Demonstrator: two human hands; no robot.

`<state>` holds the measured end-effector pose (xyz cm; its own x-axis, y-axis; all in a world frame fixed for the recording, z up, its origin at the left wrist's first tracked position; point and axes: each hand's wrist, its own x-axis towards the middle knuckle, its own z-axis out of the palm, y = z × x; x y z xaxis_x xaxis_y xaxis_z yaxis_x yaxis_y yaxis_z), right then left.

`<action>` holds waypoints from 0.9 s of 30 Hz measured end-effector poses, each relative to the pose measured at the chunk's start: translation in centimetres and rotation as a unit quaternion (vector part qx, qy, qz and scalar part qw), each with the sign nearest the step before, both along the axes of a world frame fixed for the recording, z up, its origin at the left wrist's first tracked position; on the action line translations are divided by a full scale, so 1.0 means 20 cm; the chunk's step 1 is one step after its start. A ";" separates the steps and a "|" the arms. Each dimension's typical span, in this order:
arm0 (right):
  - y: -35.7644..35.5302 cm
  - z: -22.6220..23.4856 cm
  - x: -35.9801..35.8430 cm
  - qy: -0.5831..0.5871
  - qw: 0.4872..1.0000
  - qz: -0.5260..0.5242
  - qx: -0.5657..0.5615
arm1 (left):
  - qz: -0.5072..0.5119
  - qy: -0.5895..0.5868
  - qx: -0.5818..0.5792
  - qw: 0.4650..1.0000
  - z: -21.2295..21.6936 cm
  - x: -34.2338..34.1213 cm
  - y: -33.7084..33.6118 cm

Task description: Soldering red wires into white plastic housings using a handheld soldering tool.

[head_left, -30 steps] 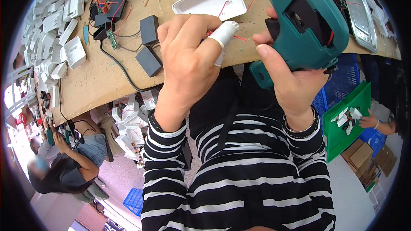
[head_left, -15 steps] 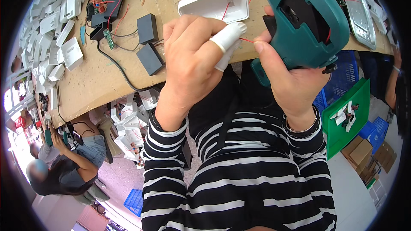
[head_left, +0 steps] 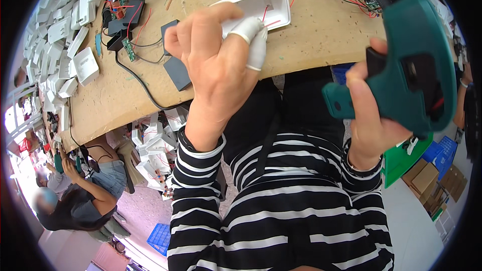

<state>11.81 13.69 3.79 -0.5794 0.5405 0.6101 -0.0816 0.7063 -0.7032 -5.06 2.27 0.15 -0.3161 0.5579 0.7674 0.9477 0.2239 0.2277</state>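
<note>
My left hand is over the table's near edge, with white finger cots on the thumb and index finger. These two are pinched on a thin red wire, whose short end sticks out to the right. Behind the fingers lies a white plastic shell, open side up; a red wire also shows inside it. My right hand is wrapped round the handle of a teal pistol-shaped tool with a black trigger, held up at the right. Its front end is blurred, so its exact kind is unclear.
White plastic shells are heaped along the left. Black boxes, cables and a small green circuit board lie left of my hand. More wires and boards lie at the far right. A co-worker sits at lower left.
My right hand and the teal tool have moved right, away from the red wire that its fingers touched. My left hand has shifted slightly left.
</note>
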 end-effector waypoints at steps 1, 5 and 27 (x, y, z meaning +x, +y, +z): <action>0.00 0.00 0.02 0.021 0.998 0.033 -0.041 | 0.025 0.020 0.007 0.999 0.01 -0.01 0.02; 0.05 0.05 0.20 -0.044 0.992 0.106 -0.045 | 0.033 0.023 0.000 0.999 0.00 -0.05 0.07; -0.01 -0.11 0.39 -0.186 0.947 0.216 -0.149 | 0.014 -0.011 -0.022 1.000 -0.04 -0.06 0.15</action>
